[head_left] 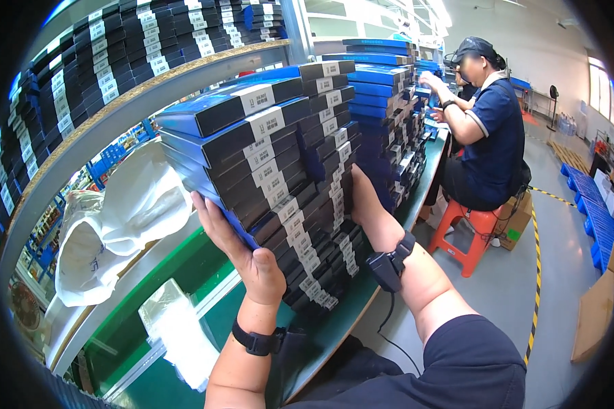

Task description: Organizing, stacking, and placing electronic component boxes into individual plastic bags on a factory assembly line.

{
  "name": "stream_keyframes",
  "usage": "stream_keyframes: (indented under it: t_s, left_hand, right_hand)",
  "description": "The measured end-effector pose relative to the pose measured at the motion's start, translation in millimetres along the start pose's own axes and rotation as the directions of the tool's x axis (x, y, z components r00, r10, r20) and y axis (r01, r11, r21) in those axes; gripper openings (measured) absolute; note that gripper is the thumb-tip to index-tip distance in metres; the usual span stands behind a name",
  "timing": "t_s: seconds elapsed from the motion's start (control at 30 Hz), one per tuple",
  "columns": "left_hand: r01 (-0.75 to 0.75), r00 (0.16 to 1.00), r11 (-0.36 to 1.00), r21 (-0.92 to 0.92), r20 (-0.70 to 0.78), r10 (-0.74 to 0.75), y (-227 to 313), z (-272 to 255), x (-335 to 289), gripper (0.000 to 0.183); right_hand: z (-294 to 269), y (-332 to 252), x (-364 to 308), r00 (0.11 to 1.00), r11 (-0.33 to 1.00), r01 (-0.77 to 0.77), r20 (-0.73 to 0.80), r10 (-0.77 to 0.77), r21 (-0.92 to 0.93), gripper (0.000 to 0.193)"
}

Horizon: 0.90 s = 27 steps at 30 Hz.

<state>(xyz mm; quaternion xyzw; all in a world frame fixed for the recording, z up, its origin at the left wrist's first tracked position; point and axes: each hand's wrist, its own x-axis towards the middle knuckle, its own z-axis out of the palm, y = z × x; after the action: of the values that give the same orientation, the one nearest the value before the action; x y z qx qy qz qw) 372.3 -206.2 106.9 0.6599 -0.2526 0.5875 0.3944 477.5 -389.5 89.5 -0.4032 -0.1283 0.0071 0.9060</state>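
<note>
A tall stack of flat black-and-blue boxes (259, 157) with white labels rises from the bench in front of me, in two columns side by side. My left hand (242, 249) presses against its left side, fingers stretched up along the box edges and thumb toward the labelled front. On the other side my right hand (363, 194) bears on the stack, its fingers hidden behind the boxes. Between them the two hands clasp the stack. Both wrists wear black straps, the right one with a small black device and cable.
More box stacks (382, 95) stand just beyond. Rows of similar boxes (153, 41) fill the shelf above left. A white sack (133, 204) and clear plastic bags (181, 334) lie at the left. Farther right, a co-worker (488, 129) sits on a red stool (462, 228).
</note>
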Motion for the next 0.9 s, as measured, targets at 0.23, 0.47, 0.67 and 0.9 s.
stream_keyframes:
  t_s: [0.23, 0.47, 0.67, 0.9]
  left_hand:
    - [0.031, 0.998, 0.999, 0.021, 0.059, -0.032, 0.6, -16.0, 1.5, 0.085]
    - [0.276, 0.893, 0.955, 0.111, 0.336, -0.298, 36.6, -108.5, -47.8, 0.082]
    - [0.230, 0.885, 0.747, 0.624, 0.186, -0.427, 66.2, -247.1, -86.7, 0.042]
    - [0.210, 0.785, 0.425, 0.881, 0.107, -0.610, 44.4, -344.9, -94.4, 0.031]
  right_hand:
    - [-12.2, 0.2, 1.2, 0.997, 0.998, -0.055, 0.062, 0.054, 0.013, 0.041]
    - [-16.4, -29.0, -39.0, 0.969, 0.908, -0.006, -0.225, -0.097, -0.418, 0.056]
    - [46.2, -67.3, -117.4, 0.607, 0.259, 0.606, 0.225, -0.762, -0.752, 0.027]
    - [131.4, -103.3, -113.6, 0.671, 0.247, 0.715, 0.544, -0.504, -0.654, 0.036]
